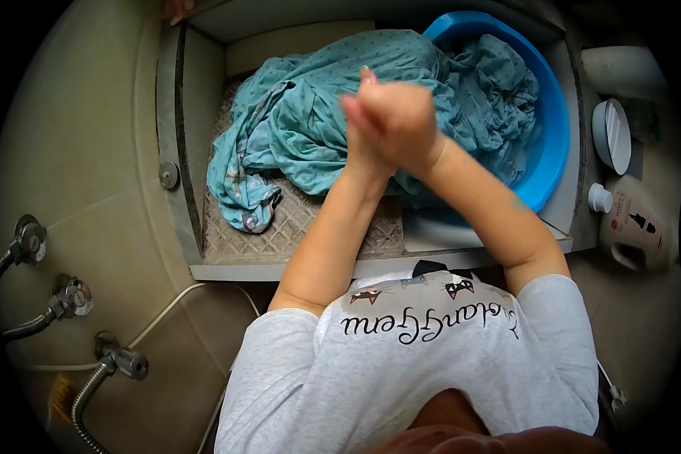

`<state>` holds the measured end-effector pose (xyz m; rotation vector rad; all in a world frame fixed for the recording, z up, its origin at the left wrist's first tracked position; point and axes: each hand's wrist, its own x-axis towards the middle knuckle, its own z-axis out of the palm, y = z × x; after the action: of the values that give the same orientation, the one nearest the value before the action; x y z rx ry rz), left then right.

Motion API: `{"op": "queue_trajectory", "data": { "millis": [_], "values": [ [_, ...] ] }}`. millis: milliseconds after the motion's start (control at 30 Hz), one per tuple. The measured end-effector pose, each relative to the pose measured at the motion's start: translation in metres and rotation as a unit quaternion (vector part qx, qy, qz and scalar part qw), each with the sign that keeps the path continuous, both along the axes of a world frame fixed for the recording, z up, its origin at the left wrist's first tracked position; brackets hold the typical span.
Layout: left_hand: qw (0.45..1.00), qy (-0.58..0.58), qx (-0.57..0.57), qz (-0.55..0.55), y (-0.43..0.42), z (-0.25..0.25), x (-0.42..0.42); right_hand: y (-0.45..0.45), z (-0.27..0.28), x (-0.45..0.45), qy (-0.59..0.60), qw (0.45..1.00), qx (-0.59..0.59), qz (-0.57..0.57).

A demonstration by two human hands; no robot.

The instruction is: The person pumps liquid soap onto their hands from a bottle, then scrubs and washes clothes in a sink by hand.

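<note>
My right hand [407, 113] looks closed and lies over my left hand [362, 135], the two pressed together and blurred by motion. Whatever may be between them is hidden, and the fingers of my left hand are mostly covered. Beneath them, a heap of wet-looking teal cloth [310, 129] with small dark dots spreads over the patterned floor [310, 216] of a low-walled basin. Part of the cloth lies bunched inside a blue plastic tub [556, 129] at the right. A twisted end with a patterned strip reaches down at the left.
A raised ledge [234, 271] borders the washing area in front of me. To the right stand a detergent jug [639, 227] with a white cap [600, 198] and a white bowl [613, 136]. Metal valves [72, 295] with hoses are on the left wall. A pale cable runs nearby.
</note>
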<state>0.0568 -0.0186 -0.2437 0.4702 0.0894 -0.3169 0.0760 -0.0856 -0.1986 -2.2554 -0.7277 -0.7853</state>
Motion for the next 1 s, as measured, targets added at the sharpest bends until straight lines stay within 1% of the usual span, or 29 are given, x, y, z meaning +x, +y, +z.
{"op": "queue_trajectory", "data": {
  "millis": [33, 67, 100, 167, 200, 233, 267, 300, 333, 367, 400, 433, 467, 500, 533, 567, 600, 633, 667, 700, 767, 800, 833, 867, 900, 933, 967, 1000],
  "values": [
    [0.977, 0.098, 0.187, 0.027, -0.007, 0.028, -0.002, -0.010, -0.001, 0.020, 0.087, 0.995, 0.045, -0.030],
    [0.985, 0.106, 0.129, 0.049, -0.013, 0.034, -0.002, -0.019, 0.000, 0.036, 0.068, 0.996, 0.059, -0.030],
    [0.985, 0.102, 0.129, 0.046, -0.013, 0.034, -0.003, -0.018, 0.002, 0.033, 0.063, 0.996, 0.059, -0.033],
    [0.990, 0.081, 0.079, 0.086, -0.008, 0.019, -0.010, -0.009, 0.010, 0.006, -0.001, 0.998, 0.029, 0.051],
    [0.997, -0.037, -0.029, 0.054, 0.000, -0.022, 0.003, -0.001, 0.012, -0.017, -0.006, 0.996, 0.002, 0.085],
    [0.994, -0.050, -0.101, -0.009, 0.010, -0.023, 0.007, 0.008, 0.009, -0.032, -0.055, 0.993, 0.015, 0.106],
    [0.999, -0.013, -0.031, 0.032, 0.003, -0.023, 0.003, 0.006, 0.002, -0.024, -0.052, 0.995, 0.038, 0.081],
    [0.996, 0.021, 0.043, 0.072, -0.005, -0.021, -0.002, -0.002, 0.002, -0.007, -0.002, 0.997, 0.050, 0.053],
    [0.984, 0.110, 0.129, 0.057, -0.006, 0.030, -0.005, -0.010, 0.002, 0.012, 0.047, 0.997, 0.062, 0.024],
    [0.984, 0.098, 0.138, 0.047, -0.010, 0.034, -0.002, -0.018, -0.003, 0.033, 0.048, 0.997, 0.065, -0.022],
    [0.984, 0.118, 0.128, 0.047, -0.011, 0.035, -0.001, -0.019, -0.002, 0.033, 0.023, 0.999, 0.045, -0.010],
    [0.982, 0.139, 0.117, 0.048, -0.011, 0.036, -0.001, -0.018, 0.000, 0.033, 0.000, 1.000, 0.023, 0.003],
    [0.994, 0.087, 0.047, 0.040, -0.007, 0.027, -0.001, -0.015, 0.002, 0.019, 0.006, 0.999, 0.034, 0.033],
    [0.999, 0.037, -0.021, 0.032, 0.001, 0.007, -0.003, -0.005, 0.007, -0.003, 0.015, 0.997, 0.044, 0.063],
    [0.993, -0.053, -0.105, 0.010, 0.003, -0.013, 0.000, -0.001, 0.002, -0.009, -0.027, 0.998, -0.013, 0.052],
    [0.972, -0.137, -0.189, -0.024, 0.005, -0.033, 0.004, 0.004, -0.002, -0.015, -0.073, 0.994, -0.067, 0.040],
    [0.997, -0.032, -0.068, 0.016, 0.001, -0.012, -0.004, -0.002, -0.002, -0.005, -0.010, 0.999, -0.009, 0.036],
    [0.994, 0.072, 0.055, 0.055, -0.004, 0.010, -0.007, -0.009, -0.002, 0.008, 0.051, 0.997, 0.050, 0.032],
    [0.985, 0.118, 0.117, 0.038, -0.009, 0.033, -0.001, -0.019, -0.001, 0.028, 0.105, 0.990, 0.096, -0.011],
    [0.990, 0.084, 0.116, 0.009, -0.008, 0.033, -0.002, -0.031, -0.010, 0.048, 0.100, 0.989, 0.104, -0.022],
    [0.994, 0.111, 0.015, -0.001, -0.009, 0.024, 0.000, -0.031, -0.015, 0.046, 0.153, 0.981, 0.122, -0.012],
    [0.994, 0.111, 0.012, 0.002, -0.005, 0.008, 0.004, -0.033, -0.015, 0.046, 0.153, 0.981, 0.119, -0.010],
    [0.994, 0.000, -0.099, -0.052, 0.003, -0.005, 0.010, -0.037, -0.016, 0.046, 0.254, 0.942, 0.218, -0.014],
    [0.984, -0.056, -0.153, -0.075, 0.006, -0.016, 0.009, -0.041, -0.016, 0.046, 0.349, 0.884, 0.311, -0.018],
    [0.967, -0.112, -0.205, -0.100, 0.009, -0.018, 0.010, -0.044, -0.014, 0.046, 0.410, 0.836, 0.364, 0.006],
    [0.995, -0.021, -0.081, -0.056, 0.009, 0.001, 0.007, -0.045, -0.011, 0.045, 0.423, 0.820, 0.386, -0.004],
    [0.996, 0.070, 0.045, -0.010, 0.007, 0.022, 0.005, -0.047, -0.009, 0.044, 0.436, 0.803, 0.406, -0.014],
    [0.987, 0.086, 0.128, 0.033, -0.001, 0.043, 0.005, -0.051, -0.010, 0.045, 0.436, 0.803, 0.406, -0.013]
  ]
}}
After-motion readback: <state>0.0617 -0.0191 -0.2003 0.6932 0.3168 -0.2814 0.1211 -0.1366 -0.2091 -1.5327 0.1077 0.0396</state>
